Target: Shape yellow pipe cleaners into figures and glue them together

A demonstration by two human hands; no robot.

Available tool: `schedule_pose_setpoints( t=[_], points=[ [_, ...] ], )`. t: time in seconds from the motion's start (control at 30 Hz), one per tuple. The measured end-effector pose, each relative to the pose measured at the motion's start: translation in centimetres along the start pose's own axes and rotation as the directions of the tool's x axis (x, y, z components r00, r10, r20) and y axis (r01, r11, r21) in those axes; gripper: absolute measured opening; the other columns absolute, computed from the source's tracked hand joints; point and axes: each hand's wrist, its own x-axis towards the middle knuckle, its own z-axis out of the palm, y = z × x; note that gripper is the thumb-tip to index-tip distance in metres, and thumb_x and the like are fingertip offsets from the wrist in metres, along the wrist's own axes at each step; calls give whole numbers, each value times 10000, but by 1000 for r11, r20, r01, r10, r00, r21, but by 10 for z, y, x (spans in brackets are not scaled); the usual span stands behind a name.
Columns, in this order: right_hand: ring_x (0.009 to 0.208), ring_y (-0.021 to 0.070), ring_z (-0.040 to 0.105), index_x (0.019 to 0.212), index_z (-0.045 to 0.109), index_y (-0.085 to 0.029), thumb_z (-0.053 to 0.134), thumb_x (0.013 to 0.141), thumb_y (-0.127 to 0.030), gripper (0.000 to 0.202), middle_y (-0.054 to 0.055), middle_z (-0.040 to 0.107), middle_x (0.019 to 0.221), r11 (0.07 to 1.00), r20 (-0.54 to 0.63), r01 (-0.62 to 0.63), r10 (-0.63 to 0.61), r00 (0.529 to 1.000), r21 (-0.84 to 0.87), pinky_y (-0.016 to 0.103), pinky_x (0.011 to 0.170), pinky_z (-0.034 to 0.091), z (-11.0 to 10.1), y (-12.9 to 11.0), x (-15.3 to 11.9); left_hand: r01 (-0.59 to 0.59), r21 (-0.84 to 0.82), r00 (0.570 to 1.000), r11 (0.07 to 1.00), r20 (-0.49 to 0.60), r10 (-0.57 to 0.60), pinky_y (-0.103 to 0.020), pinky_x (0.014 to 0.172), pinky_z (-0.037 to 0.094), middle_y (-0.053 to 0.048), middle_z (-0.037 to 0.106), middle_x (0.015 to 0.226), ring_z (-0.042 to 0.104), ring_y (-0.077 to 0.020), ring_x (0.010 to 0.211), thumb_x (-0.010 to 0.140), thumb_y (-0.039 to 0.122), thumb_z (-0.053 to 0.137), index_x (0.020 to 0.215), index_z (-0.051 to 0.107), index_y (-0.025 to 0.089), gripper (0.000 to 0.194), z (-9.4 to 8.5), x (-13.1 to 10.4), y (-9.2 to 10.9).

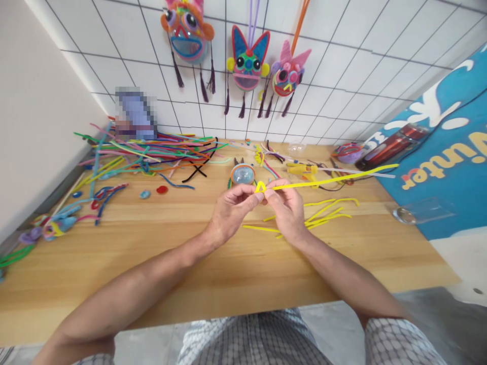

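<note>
Where my hands meet: yellow pipe cleaner (331,181), one end bent into a loop (261,187), above the table (243,276).
Left hand (230,210): thumb and fingers pinching the loop.
Right hand (285,209): fingers pinching beside it.

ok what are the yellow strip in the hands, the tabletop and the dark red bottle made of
Yellow strip: probably fuzzy pipe cleaner; matte, holds its bend.
Tabletop: wood or wood-look laminate, satin; pale grain bands.
Dark red bottle: likely metal, glossy; bright streaks along it.
</note>
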Motion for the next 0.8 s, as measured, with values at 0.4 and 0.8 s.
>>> schedule_pose_setpoints(
  t=[0.4, 0.8],
  points=[
    [643, 149, 586, 908, 632, -245, 704, 946, -441, 212, -30, 625, 722, 1000, 9, 3, -3, 1000, 0, 287, 611, 488, 2, 0, 0, -105, 84, 994, 991, -5, 106, -257, 664, 542, 16, 677, 684, 601, -113, 624, 815, 588, 871, 825, 758, 203, 401, -1, -2, -7],
    [670, 147, 588, 904, 629, -235, 714, 940, -458, 241, -26, 625, 761, 1000, 3, -12, 12, 1000, -14, 294, 652, 499, 1, 5, 1, -162, 284, 986, 945, 80, 145, -257, 625, 392, 18, 607, 710, 472, -115, 647, 942, 486, 736, 832, 694, 198, 312, -8, -1, -5]
  ],
)
